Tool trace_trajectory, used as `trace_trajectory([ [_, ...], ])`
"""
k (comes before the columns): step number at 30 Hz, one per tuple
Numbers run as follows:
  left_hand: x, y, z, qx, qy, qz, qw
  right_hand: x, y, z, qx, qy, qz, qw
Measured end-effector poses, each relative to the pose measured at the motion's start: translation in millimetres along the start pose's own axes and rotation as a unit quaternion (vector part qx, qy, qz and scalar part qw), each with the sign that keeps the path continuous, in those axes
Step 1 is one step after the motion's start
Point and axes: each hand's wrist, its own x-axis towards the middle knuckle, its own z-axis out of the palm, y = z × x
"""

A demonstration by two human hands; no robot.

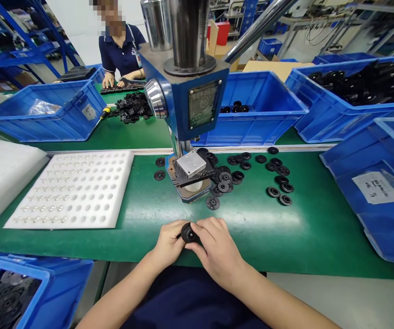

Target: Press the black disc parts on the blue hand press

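Near the front edge of the green table, both hands hold one black round wheel-like part (188, 233) with a small hub in its centre. My left hand (168, 242) grips its left side, fingers closed. From the right, my right hand (214, 242) pinches it between thumb and fingers. Just beyond them stands a blue hand press (183, 105) with a metal block (191, 163) over its base. Black discs (212, 203) lie around the base, some in a pile. Farther right, several thicker black wheels (285, 199) are scattered on the table.
A white foam tray (123, 183) with rows of holes, partly filled with small pale parts, lies left. Blue bins (262, 128) line the back; another bin (348, 183) stands right. A bin of discs (63, 283) is at lower left. A screwdriver (105, 113) and a co-worker (119, 55) are beyond.
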Motion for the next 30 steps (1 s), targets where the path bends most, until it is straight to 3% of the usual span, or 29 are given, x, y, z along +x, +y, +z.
trace_trajectory([
  [12,1.4,4.1,4.4,0.041,-0.028,-0.087,0.995,0.5,23.4,5.3,0.056,0.024,0.036,0.998],
  [18,-2.6,1.5,3.7,0.042,-0.056,-0.054,0.996,-5.2,20.8,-1.7,0.11,-0.006,0.061,0.992],
  [30,3.7,5.7,-0.8,0.032,-0.062,-0.001,0.998,-9.0,3.0,7.8,-0.011,0.007,0.031,0.999],
])
